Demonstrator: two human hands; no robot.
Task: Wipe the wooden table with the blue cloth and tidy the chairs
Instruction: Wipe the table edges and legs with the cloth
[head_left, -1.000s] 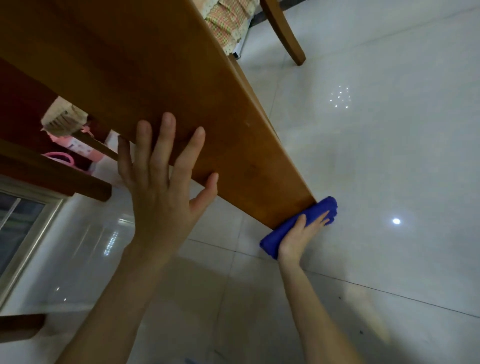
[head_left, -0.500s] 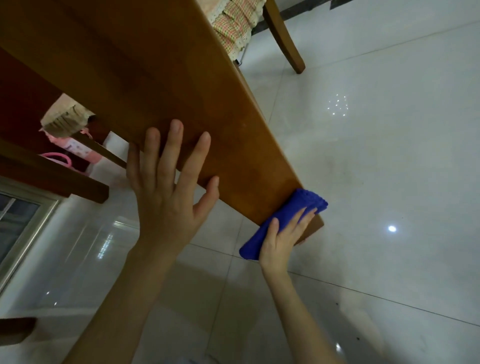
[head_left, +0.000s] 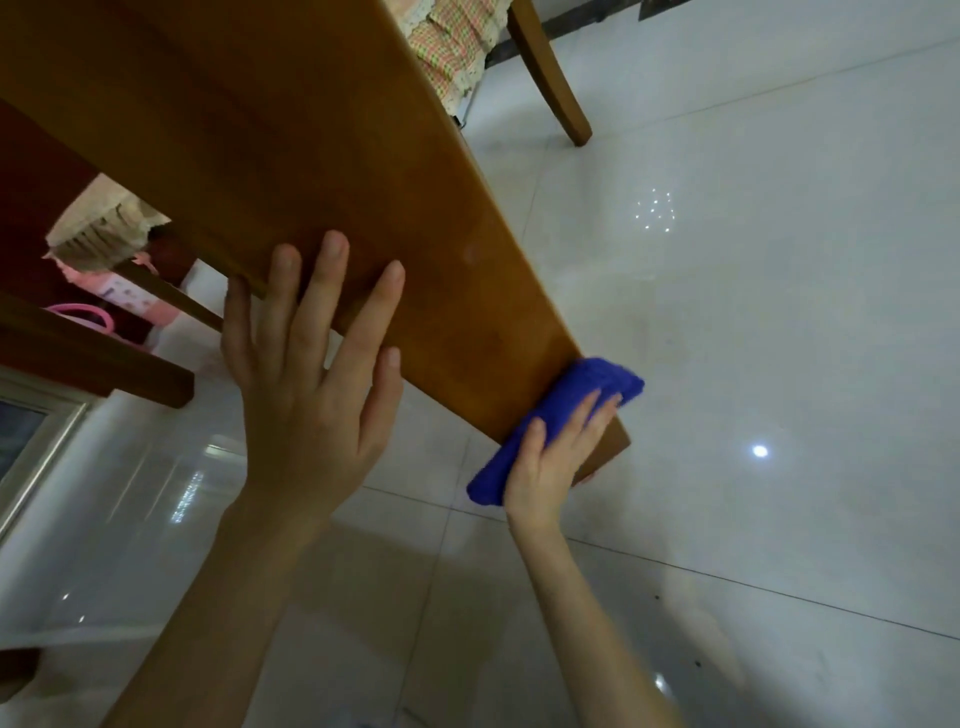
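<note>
Bracing table (head_left: 311, 156) with left hand (head_left: 306, 395), fingers spread flat. Pressing blue cloth (head_left: 597, 389) onto near right corner with right hand (head_left: 545, 462), fingers straight. Risk: sliding past edge, dropping cloth onto floor (head_left: 779, 312) through overshooting stroke.

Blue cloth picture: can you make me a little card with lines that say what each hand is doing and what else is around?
left hand: flat on the side of the wooden table, fingers straight and spread
right hand: presses the blue cloth against the table's lower corner, fingers fairly straight
cloth shape: bunched into a thick pad, between hand and wood
floor: shiny white tiles with light spots
behind the table: a chair leg and a checked cushion
stage: wiping the table's side
</note>
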